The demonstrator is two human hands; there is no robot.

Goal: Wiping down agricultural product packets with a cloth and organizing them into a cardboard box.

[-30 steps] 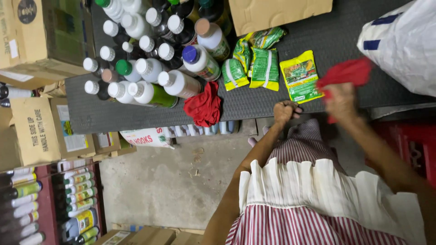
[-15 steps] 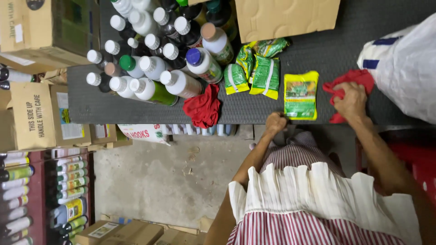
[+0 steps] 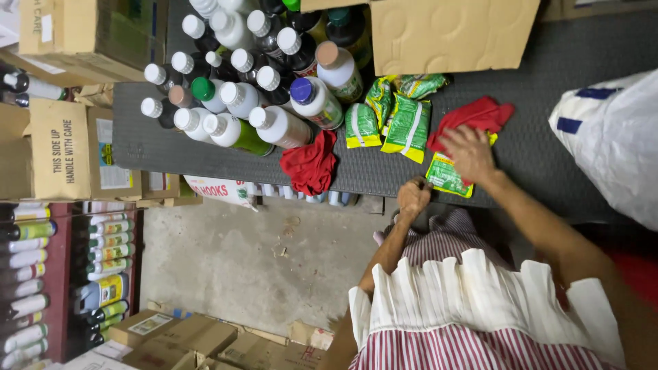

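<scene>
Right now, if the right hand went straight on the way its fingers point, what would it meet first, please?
The right hand already rests on the red cloth. Beyond that lies bare dark mat, then likely the cardboard sheet.

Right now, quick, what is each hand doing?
Left hand: closed in a fist at the table edge; whether it holds anything cannot be told.
Right hand: open, fingers spread, pressing the red cloth over a green packet.

This looks like a small shop or stockroom. Capped bottles (image 3: pixel 253 75) crowd the dark bench (image 3: pixel 171 147), with cardboard cartons (image 3: pixel 65 147) beside it and stocked shelves (image 3: pixel 62 274) beyond the cartons.
</scene>
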